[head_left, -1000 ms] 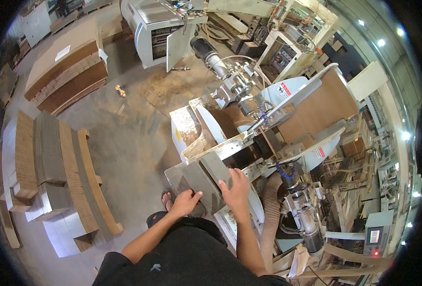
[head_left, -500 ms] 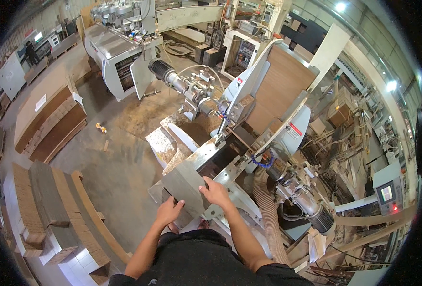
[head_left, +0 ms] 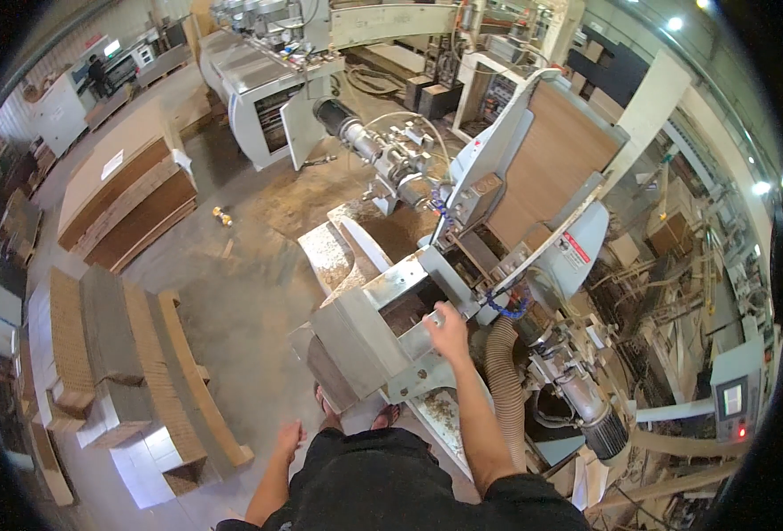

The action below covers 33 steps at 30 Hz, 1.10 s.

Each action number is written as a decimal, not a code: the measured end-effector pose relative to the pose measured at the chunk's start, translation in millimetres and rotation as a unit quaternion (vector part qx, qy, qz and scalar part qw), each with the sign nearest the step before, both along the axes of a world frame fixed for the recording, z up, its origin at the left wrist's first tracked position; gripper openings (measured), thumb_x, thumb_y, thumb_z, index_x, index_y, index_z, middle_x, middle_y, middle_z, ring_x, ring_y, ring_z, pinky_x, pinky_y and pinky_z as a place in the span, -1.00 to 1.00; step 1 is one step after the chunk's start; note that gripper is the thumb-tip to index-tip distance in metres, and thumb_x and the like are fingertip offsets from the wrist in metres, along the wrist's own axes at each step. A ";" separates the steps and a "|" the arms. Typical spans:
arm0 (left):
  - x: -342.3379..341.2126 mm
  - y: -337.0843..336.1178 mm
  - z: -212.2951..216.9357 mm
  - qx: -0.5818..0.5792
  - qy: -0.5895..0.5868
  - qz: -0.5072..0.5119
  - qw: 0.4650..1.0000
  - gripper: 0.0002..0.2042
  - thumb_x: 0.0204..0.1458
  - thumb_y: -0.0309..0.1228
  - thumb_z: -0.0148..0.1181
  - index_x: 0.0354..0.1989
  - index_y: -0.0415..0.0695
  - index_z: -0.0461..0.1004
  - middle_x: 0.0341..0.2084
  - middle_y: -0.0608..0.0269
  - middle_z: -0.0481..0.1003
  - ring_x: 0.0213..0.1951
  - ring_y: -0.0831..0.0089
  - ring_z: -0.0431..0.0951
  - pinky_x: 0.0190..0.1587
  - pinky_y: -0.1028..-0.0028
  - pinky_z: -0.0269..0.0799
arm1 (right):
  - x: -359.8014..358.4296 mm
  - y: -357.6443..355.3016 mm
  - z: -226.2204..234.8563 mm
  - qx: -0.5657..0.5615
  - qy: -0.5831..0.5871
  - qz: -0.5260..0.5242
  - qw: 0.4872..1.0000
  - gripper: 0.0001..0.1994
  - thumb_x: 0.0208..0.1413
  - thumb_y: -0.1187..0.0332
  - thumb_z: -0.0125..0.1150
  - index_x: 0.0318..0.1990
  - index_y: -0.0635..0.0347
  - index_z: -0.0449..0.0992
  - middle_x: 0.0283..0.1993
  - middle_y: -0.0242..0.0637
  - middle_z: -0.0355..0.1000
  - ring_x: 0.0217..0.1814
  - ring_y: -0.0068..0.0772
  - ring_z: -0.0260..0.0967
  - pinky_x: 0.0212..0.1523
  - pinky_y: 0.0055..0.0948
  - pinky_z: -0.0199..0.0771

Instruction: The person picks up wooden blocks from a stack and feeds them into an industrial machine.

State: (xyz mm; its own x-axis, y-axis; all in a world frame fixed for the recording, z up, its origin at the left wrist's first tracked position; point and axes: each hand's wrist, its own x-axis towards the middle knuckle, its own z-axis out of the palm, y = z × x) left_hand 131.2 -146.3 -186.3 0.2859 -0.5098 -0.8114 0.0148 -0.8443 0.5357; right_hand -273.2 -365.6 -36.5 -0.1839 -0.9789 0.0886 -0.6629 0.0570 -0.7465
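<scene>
the grey panel [head_left: 361,334] is laid down at the front of the machine [head_left: 406,277], left of the right hand [head_left: 449,333] and up and right of the left hand [head_left: 291,439]; neither hand seems to carry it. that much looks done. beyond the right hand, a brown board [head_left: 551,155] lies on the slope between side rails. far left of the left hand, a stack [head_left: 112,341] of cut pieces stands on the floor; how much is left to handle cannot be told.

the right forearm reaches forward, its hand by the opening just right of the panel, fingers bent; whether they grip the edge or only touch it, i cannot tell. the left arm hangs low near the thigh, fingers curled together with nothing seen in them.
</scene>
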 end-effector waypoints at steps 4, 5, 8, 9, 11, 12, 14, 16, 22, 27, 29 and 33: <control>8.6 86.0 -19.8 0.134 -0.099 0.033 0.986 -0.76 0.03 -0.21 0.02 -0.49 -0.13 0.40 -0.63 0.26 0.43 -0.62 0.46 0.34 -0.53 0.40 0.26 | -32.1 -82.0 4.5 0.078 0.164 -0.061 0.981 -0.51 -0.01 0.26 0.08 0.07 0.34 0.27 0.10 0.04 0.25 0.02 0.03 0.32 0.01 -0.16 0.33; 6.5 103.0 -23.5 0.138 -0.099 0.040 0.985 -0.76 0.03 -0.21 0.02 -0.49 -0.13 0.40 -0.63 0.26 0.43 -0.62 0.46 0.34 -0.53 0.40 0.26 | -47.5 -90.8 -9.8 0.090 0.214 -0.065 0.970 -0.53 0.00 0.29 0.05 0.07 0.33 0.27 0.10 0.03 0.25 0.02 0.02 0.31 0.00 -0.16 0.34; 5.7 166.9 -72.9 0.065 0.000 0.164 0.984 -0.75 0.00 -0.20 0.03 -0.55 -0.13 0.41 -0.68 0.25 0.41 -0.60 0.41 0.35 -0.49 0.36 0.27 | -59.0 -116.1 -18.1 0.251 0.235 -0.001 0.939 -0.53 -0.04 0.36 0.02 0.05 0.39 0.26 0.05 0.10 0.29 0.06 0.11 0.27 0.05 -0.10 0.30; 7.6 193.2 -93.3 -0.060 -0.190 -0.111 0.974 -0.72 0.01 -0.17 0.01 -0.54 -0.13 0.42 -0.67 0.25 0.42 -0.59 0.38 0.35 -0.47 0.34 0.27 | -50.9 -110.4 -20.5 0.198 0.273 -0.017 0.941 -0.58 -0.05 0.38 0.02 0.00 0.38 0.30 -0.05 0.10 0.37 -0.01 0.11 0.33 -0.04 -0.06 0.35; -4.8 219.8 -103.7 -0.146 -0.332 -0.372 0.854 -0.69 0.01 -0.14 -0.02 -0.52 -0.14 0.43 -0.66 0.26 0.42 -0.59 0.35 0.35 -0.45 0.32 0.28 | -55.3 -112.0 -21.1 0.198 0.279 0.009 0.940 -0.61 -0.05 0.39 0.02 -0.02 0.36 0.32 -0.10 0.10 0.39 -0.05 0.12 0.35 -0.06 -0.06 0.36; -11.5 220.2 -103.7 -0.100 -0.292 -0.333 0.891 -0.69 0.02 -0.14 -0.02 -0.51 -0.14 0.43 -0.65 0.26 0.43 -0.58 0.35 0.35 -0.45 0.31 0.28 | -57.6 -110.4 -21.7 0.201 0.279 0.025 0.939 -0.63 -0.05 0.40 0.02 -0.04 0.34 0.34 -0.15 0.10 0.42 -0.10 0.13 0.37 -0.08 -0.06 0.37; -16.1 230.4 -106.8 -0.057 -0.258 -0.278 0.924 -0.69 0.02 -0.13 -0.03 -0.49 -0.15 0.43 -0.65 0.26 0.43 -0.58 0.35 0.36 -0.44 0.31 0.29 | -43.6 -99.0 -24.2 0.144 0.278 0.049 0.948 -0.73 -0.06 0.38 0.08 -0.20 0.33 0.44 -0.24 0.07 0.45 -0.14 0.12 0.39 -0.12 -0.11 0.38; -16.3 225.9 -104.3 -0.050 -0.236 -0.264 0.934 -0.68 0.02 -0.13 -0.04 -0.48 -0.16 0.43 -0.64 0.26 0.43 -0.57 0.34 0.36 -0.44 0.30 0.29 | -39.1 -91.3 -20.3 0.158 0.169 0.131 0.964 -0.74 -0.09 0.33 0.17 -0.30 0.36 0.48 -0.33 0.03 0.47 -0.19 0.05 0.42 -0.18 -0.18 0.39; 10.0 174.0 -95.5 -0.061 -0.176 -0.267 0.946 -0.65 0.03 -0.11 -0.07 -0.43 -0.17 0.43 -0.61 0.27 0.43 -0.56 0.33 0.37 -0.42 0.28 0.31 | -1.6 -42.2 45.9 0.097 -0.095 0.126 0.983 -0.80 -0.02 0.45 0.13 -0.24 0.37 0.49 -0.42 -0.36 0.45 -0.38 -0.63 0.32 -0.31 -0.58 0.33; 3.4 73.7 -41.2 0.018 -0.002 0.194 0.981 -0.63 0.04 -0.11 -0.01 -0.31 -0.23 0.44 -0.45 0.20 0.47 -0.42 0.40 0.43 -0.39 0.39 0.32 | 44.1 4.4 85.0 0.060 -0.278 0.170 0.943 -0.79 0.03 0.46 0.09 -0.19 0.37 0.45 -0.47 -0.52 0.33 -0.46 -0.73 0.16 -0.43 -0.65 0.20; 11.6 51.9 -37.5 0.007 -0.004 0.082 0.997 -0.53 0.04 -0.04 0.01 0.01 -0.10 0.33 -0.19 0.18 0.45 -0.22 0.40 0.44 -0.27 0.34 0.33 | 70.4 18.3 86.1 0.088 -0.291 0.203 0.931 -0.81 0.04 0.45 0.09 -0.22 0.39 0.45 -0.44 -0.52 0.33 -0.42 -0.73 0.18 -0.39 -0.65 0.22; -0.4 14.0 -11.7 -0.051 0.010 0.065 0.996 -0.55 0.05 -0.03 0.00 -0.04 -0.12 0.37 -0.25 0.18 0.47 -0.25 0.40 0.46 -0.29 0.37 0.34 | 96.7 30.4 78.1 0.121 -0.202 0.216 0.947 -0.86 0.04 0.43 0.09 -0.40 0.36 0.38 -0.55 -0.57 0.16 -0.49 -0.74 0.02 -0.51 -0.62 0.08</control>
State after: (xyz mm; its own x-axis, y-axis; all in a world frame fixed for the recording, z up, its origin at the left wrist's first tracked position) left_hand 130.8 -132.3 -198.0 0.3386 -0.5501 -0.7634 0.1329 -0.7752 0.6176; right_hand -176.6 -335.2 41.5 0.2679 -0.9533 -0.1396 -0.3253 0.0469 -0.9444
